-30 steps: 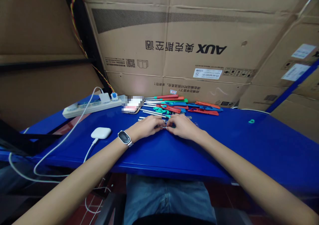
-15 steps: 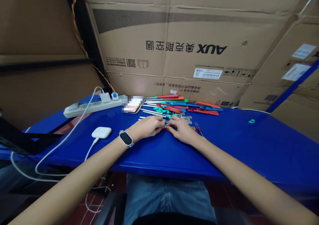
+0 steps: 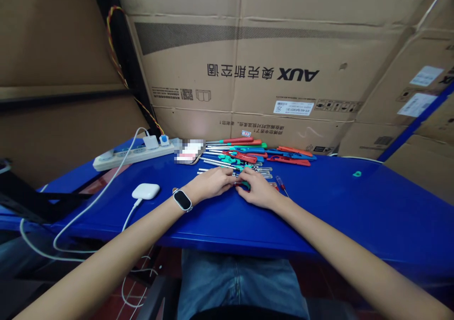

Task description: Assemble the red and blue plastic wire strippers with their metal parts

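Note:
My left hand, a smart band on its wrist, is closed with its fingertips pinched close to my right hand's. What it grips is too small and covered to make out. My right hand is closed around a small green plastic piece, with a bit of red showing beside it. Just beyond both hands lies a row of metal rods and clear-handled drivers. Right of my right hand rests a small screwdriver with a red and clear handle.
Red plastic handles and blue ones lie heaped at the back, against a cardboard wall. At left are a phone, a power strip and a white charging case with its cable. A green ring lies far right.
Both hands stay together in nearly the same place. My right fingers have shifted slightly, showing more of the green piece. The view has tilted a little.

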The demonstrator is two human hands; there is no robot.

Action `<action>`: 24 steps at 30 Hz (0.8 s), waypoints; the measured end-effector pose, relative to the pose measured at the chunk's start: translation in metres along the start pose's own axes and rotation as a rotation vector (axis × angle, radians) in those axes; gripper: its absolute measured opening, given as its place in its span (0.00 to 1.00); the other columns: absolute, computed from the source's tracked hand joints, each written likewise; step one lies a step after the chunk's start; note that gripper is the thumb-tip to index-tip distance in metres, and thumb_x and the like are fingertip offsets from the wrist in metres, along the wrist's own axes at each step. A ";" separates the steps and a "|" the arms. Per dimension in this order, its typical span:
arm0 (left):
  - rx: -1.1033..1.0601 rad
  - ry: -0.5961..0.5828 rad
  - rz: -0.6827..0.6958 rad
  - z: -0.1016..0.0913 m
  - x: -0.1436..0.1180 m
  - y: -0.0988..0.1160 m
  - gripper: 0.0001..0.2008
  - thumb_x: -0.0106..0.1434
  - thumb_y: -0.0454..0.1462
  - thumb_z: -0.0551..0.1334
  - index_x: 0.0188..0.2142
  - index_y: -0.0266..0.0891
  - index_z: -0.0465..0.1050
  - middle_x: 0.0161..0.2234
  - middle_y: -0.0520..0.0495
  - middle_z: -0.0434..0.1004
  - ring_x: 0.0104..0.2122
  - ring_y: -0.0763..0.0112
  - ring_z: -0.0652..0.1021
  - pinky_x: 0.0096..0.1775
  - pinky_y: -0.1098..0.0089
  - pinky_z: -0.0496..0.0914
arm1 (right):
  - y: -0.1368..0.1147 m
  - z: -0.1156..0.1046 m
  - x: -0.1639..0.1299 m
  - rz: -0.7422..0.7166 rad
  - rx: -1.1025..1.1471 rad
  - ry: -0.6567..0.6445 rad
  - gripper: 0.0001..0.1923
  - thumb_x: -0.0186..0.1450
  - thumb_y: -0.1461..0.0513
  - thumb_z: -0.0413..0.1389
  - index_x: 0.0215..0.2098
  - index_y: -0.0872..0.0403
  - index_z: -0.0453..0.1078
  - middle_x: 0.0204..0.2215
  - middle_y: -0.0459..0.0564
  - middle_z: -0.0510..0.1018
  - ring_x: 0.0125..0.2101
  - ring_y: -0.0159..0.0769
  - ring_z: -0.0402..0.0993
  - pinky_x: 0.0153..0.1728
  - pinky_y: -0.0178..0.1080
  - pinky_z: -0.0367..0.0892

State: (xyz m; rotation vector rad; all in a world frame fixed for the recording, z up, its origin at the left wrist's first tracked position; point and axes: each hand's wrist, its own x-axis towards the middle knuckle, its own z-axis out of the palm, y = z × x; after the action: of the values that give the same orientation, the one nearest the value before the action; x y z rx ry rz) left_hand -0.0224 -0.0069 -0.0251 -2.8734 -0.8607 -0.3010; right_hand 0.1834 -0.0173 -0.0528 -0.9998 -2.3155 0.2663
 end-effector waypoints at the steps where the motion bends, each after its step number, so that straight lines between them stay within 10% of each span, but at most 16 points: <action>1: 0.008 -0.002 -0.001 0.000 0.000 0.000 0.08 0.68 0.33 0.56 0.41 0.40 0.74 0.37 0.46 0.71 0.34 0.68 0.75 0.34 0.71 0.66 | 0.000 0.000 0.000 0.003 0.003 -0.004 0.02 0.62 0.65 0.57 0.34 0.55 0.71 0.34 0.50 0.70 0.37 0.38 0.71 0.41 0.40 0.67; 24: -0.175 0.066 -0.133 0.000 -0.008 -0.005 0.06 0.66 0.35 0.61 0.43 0.39 0.72 0.40 0.47 0.75 0.36 0.68 0.77 0.36 0.72 0.68 | -0.001 0.003 -0.002 -0.004 0.008 0.016 0.03 0.64 0.65 0.56 0.36 0.54 0.73 0.37 0.51 0.71 0.37 0.38 0.71 0.43 0.42 0.68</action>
State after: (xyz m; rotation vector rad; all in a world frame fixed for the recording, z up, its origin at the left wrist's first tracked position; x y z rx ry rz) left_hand -0.0323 -0.0069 -0.0264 -2.9487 -1.0648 -0.5058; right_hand 0.1816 -0.0194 -0.0557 -0.9900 -2.3004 0.2645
